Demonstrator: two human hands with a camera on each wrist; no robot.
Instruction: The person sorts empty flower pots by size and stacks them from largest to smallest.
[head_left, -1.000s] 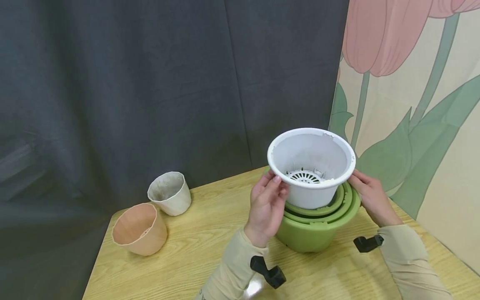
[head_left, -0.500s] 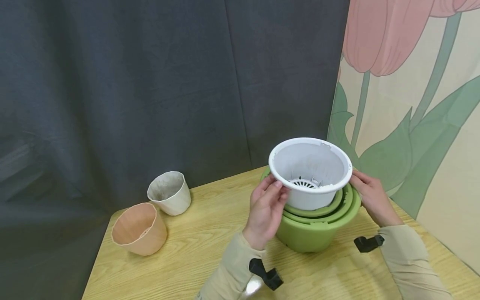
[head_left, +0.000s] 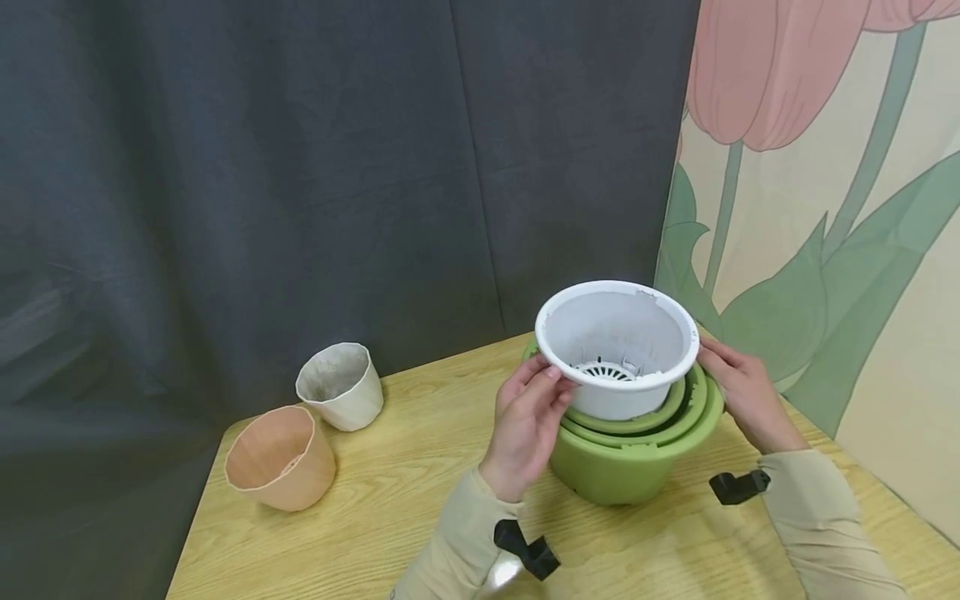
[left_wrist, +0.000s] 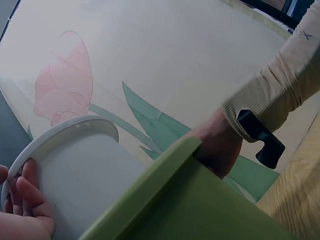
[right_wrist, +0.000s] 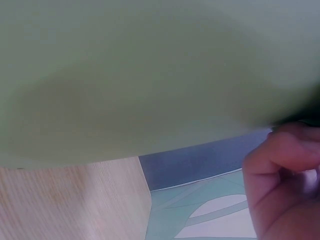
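A white flower pot (head_left: 622, 404) with a slotted bottom sits tilted inside nested green flower pots (head_left: 611, 475) on the right of the table. My left hand (head_left: 525, 417) pinches the white pot's near-left rim, thumb on top and fingers against its outside. In the left wrist view those fingers (left_wrist: 32, 192) show beneath the white rim. On the far right side, my right hand (head_left: 746, 400) grips the green pots' rim, its fingertips close beside the white one. The right wrist view has this hand's curled fingers (right_wrist: 285, 155) beside the green wall; their ends are hidden.
To the left stand an orange faceted pot (head_left: 288, 467) and, behind it, a whitish faceted pot (head_left: 352, 400). A dark curtain (head_left: 337, 167) hangs along the table's (head_left: 405, 483) back edge. A tulip-painted wall (head_left: 900, 333) runs along the right.
The white pot has come down deeper into the green pots and shifted slightly left, its far rim dropping most. My left hand has followed it down a little; my right has hardly moved.
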